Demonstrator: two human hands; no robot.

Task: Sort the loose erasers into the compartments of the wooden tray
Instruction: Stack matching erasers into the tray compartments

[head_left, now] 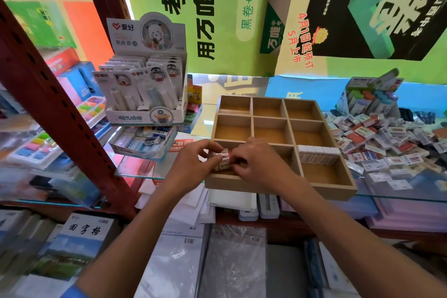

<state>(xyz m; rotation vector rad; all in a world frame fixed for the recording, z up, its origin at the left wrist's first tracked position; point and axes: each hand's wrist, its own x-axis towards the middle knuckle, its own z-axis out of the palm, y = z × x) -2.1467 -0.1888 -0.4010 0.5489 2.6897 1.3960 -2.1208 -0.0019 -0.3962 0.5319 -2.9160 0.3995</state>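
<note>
Wooden tray (pixel 280 187) at the glass shelf's front edge: I've both my left hand (pixel 193 161) and right hand (pixel 260 163) pinching erasers (pixel 223 156) into its near-left compartment, next squaring them, then reaching to the loose pile (pixel 387 143) at its right.

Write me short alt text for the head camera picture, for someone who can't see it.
Both hands, left hand and right hand, hold small erasers over the near-left compartment of a wooden tray. A row of erasers stands in the near-right compartment; a loose pile lies right of it.
</note>
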